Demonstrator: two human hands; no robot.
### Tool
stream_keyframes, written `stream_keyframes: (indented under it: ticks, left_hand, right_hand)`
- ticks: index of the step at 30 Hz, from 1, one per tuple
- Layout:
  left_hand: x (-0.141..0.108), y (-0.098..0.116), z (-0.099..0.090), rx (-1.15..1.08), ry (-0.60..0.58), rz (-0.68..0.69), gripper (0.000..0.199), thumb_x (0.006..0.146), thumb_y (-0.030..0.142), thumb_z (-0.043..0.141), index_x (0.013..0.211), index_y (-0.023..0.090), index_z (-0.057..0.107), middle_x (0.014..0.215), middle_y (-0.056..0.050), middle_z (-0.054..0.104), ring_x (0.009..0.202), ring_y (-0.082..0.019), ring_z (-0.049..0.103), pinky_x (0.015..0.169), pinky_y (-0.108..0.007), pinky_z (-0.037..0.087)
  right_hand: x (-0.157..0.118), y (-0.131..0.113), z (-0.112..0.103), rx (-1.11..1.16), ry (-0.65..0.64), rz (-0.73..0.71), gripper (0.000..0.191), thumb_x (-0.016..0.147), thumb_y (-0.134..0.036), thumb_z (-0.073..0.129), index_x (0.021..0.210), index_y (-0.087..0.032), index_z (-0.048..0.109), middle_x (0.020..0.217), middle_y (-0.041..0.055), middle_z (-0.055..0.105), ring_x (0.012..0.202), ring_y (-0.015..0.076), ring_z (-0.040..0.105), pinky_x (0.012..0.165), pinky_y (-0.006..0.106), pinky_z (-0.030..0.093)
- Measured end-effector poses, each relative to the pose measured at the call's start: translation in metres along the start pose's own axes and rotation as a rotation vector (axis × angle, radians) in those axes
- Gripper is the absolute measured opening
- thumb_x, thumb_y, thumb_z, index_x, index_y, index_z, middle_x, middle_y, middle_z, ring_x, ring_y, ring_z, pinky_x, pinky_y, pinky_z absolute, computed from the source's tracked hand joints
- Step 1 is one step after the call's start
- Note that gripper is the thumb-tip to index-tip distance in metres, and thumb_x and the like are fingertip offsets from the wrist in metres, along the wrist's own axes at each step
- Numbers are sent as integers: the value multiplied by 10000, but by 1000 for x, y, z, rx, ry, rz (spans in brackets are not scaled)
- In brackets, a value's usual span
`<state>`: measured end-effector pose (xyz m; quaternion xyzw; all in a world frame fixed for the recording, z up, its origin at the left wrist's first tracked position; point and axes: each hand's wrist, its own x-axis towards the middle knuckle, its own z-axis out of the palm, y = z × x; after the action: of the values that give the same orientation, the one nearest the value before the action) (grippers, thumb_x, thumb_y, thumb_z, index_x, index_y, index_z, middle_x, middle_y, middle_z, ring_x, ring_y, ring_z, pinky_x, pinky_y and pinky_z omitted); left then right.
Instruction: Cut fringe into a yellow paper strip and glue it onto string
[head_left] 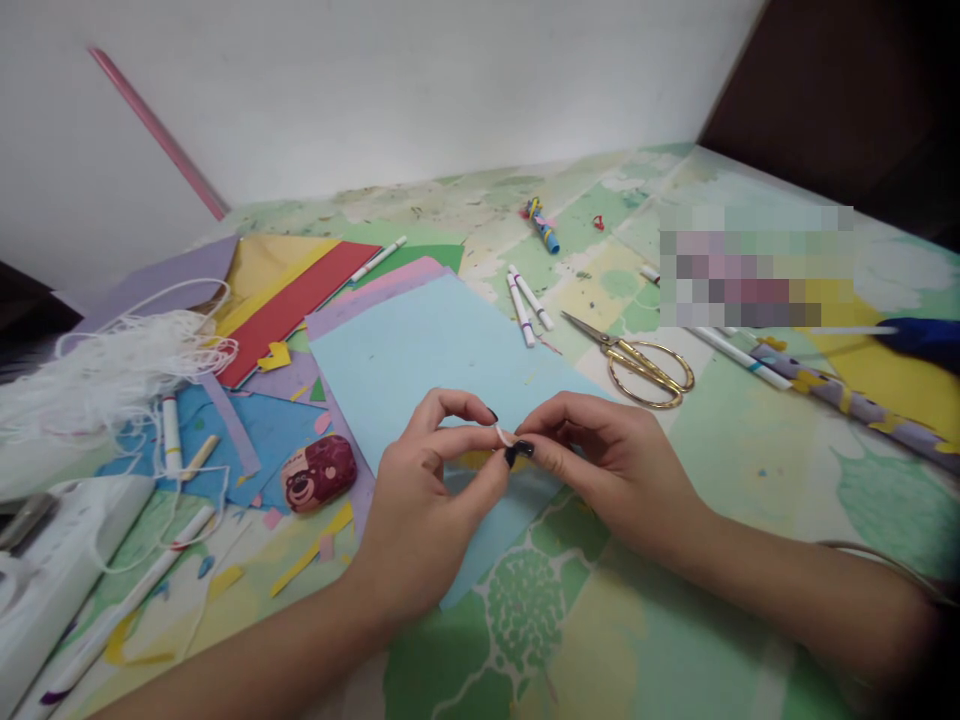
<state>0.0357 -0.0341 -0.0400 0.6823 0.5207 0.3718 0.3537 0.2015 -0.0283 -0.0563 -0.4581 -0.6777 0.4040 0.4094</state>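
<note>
My left hand (424,500) and my right hand (619,465) meet fingertip to fingertip above a light blue sheet of paper (420,345). Pinched between them is a short bit of white string (504,435), mostly covered by the fingers. The left index finger and thumb close on it, and the right thumb presses in from the other side. A small yellow piece (480,460) shows just beneath the fingers; whether it is held or lies on the paper I cannot tell. Gold-handled scissors (649,375) lie beyond my right hand, blades apart slightly or shut, too unclear to say.
Tangled white yarn (120,370) and a white power strip (90,540) sit at the left. Nearby are coloured paper sheets (292,310), scraps and a dark red patterned case (319,473). White markers (521,310) and a decorated blue roll (543,225) lie farther back.
</note>
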Motion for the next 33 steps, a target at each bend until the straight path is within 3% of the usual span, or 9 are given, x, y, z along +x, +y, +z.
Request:
stream_keyframes:
  ticks: [6,14,29,33]
  left_hand:
    - [3,-2,2,-54,-7,-48,114,765,153,584,721,217,668,896,-16,513,825,-143,533,741,-295,431]
    - [0,-2,3,-87,44,0,96,772,134,568,716,194,617,894,-19,492,834,-143,513,721,-285,415]
    - [1,-2,5,118,123,131,92,744,139,589,688,202,624,902,-35,507,904,-198,522,820,-389,399]
    - [0,-3,5,138,96,181,96,744,131,580,732,206,638,939,-46,525,941,-204,530,824,-381,413]
  right_hand:
    - [0,-1,1,-75,30,-84,66,838,-185,578,802,-171,633,720,-5,617,655,110,545,574,235,419]
    - [-5,-9,0,-209,120,-293,105,824,-99,543,800,-165,622,713,9,602,691,119,537,619,249,431]
    - [-4,-9,-1,-166,130,-181,124,754,-74,555,741,-180,617,688,-8,597,679,118,538,614,246,424]
    - [-3,-9,-1,-199,126,-174,129,733,-58,555,729,-176,607,678,-12,587,662,110,533,600,235,416]
